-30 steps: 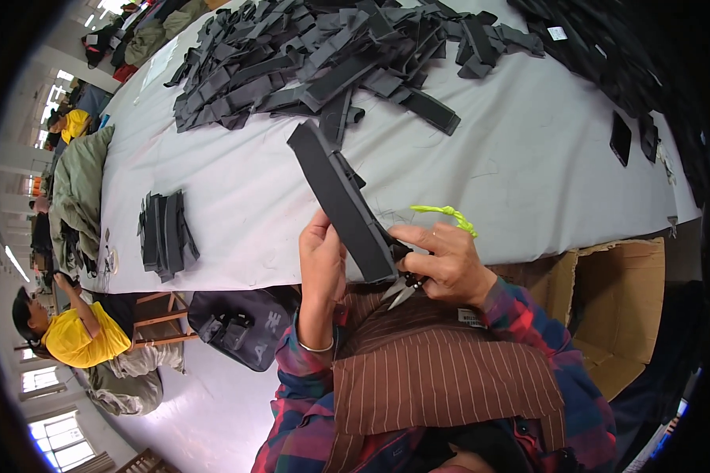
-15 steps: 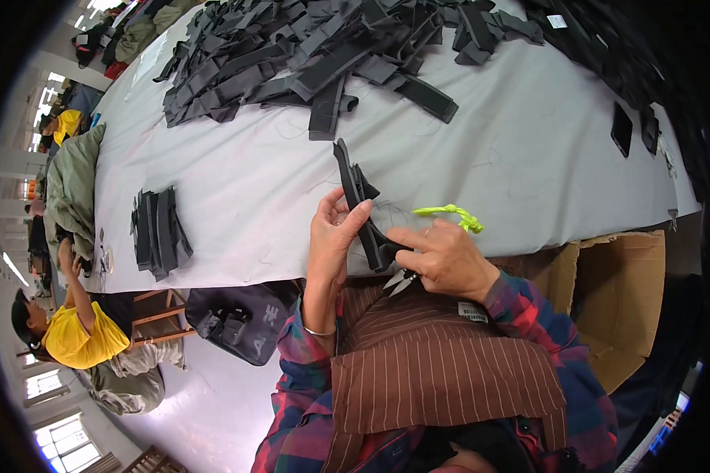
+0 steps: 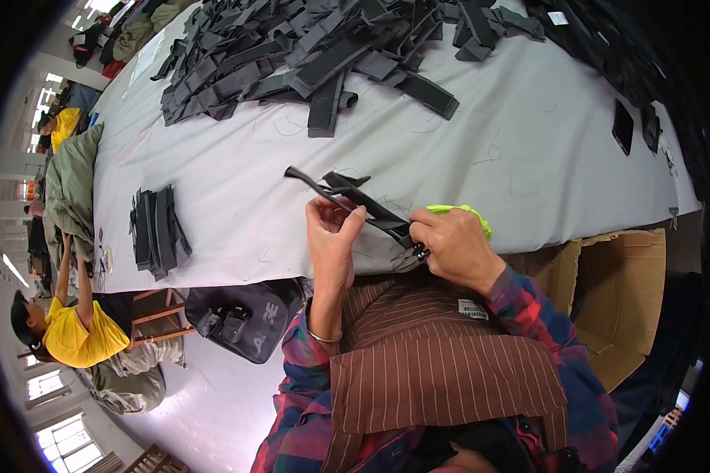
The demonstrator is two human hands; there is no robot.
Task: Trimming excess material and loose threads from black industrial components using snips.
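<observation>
Near the front edge of the table, my left hand (image 3: 331, 240) pinches a black fabric strip (image 3: 377, 213) between thumb and fingers. The strip is folded or layered, and its far ends spread apart above the hand. My right hand (image 3: 459, 251) is closed round small thread snips (image 3: 410, 256), whose blades point left below the strip. Its fingertips also meet the strip's right end. A neon yellow-green knotted cord (image 3: 480, 216) shows just behind the right hand, partly covered by it.
A large heap of black strips (image 3: 315, 63) covers the far table. A neat stack of strips (image 3: 159, 232) lies left. A phone (image 3: 622, 128) rests at the right. An open cardboard box (image 3: 619, 292) stands below the right edge. A person in yellow (image 3: 87, 331) works at the left.
The strip has turned from steep to slanting, its far end swinging left and its layers parting. My right hand has moved slightly right and up with the snips, now covering much of the cord.
</observation>
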